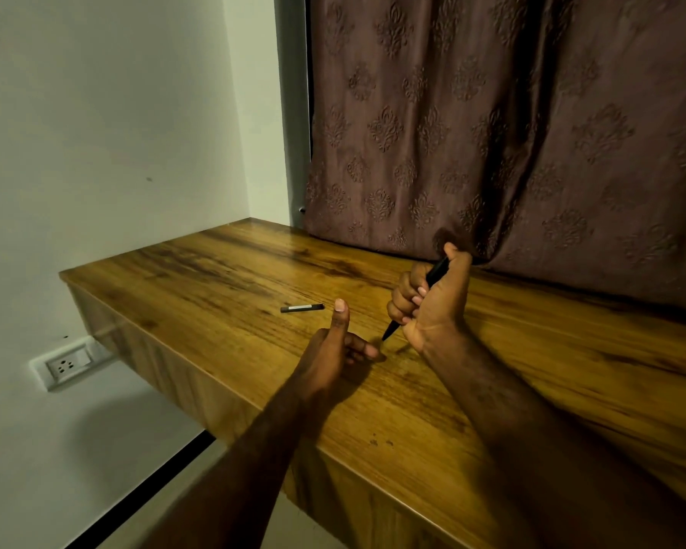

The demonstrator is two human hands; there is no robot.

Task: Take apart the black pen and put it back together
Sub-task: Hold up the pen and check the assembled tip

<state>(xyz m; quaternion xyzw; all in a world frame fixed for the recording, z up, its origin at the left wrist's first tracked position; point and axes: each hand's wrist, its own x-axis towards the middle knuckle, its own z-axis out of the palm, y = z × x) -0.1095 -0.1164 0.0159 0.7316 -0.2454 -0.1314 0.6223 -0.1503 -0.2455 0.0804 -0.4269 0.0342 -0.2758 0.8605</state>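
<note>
The black pen point(436, 272) stands tilted, tip down over the middle of the counter point(214, 279); whether the tip touches the wood I cannot tell; my right hand point(432, 307) is wrapped round its barrel; the left hand point(329, 350) sits just beside the tip, thumb up, a finger stretched toward it, holding nothing I can see; what looks like the cap point(302, 308) lies flat, apart, toward the left edge. I judge the taking-apart begun; next, the left fingers should pinch the tip section and unscrew it against a steady right grip.

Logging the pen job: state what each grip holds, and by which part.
The right grip holds the black pen round its middle, tip down; the left grip holds nothing.
</note>
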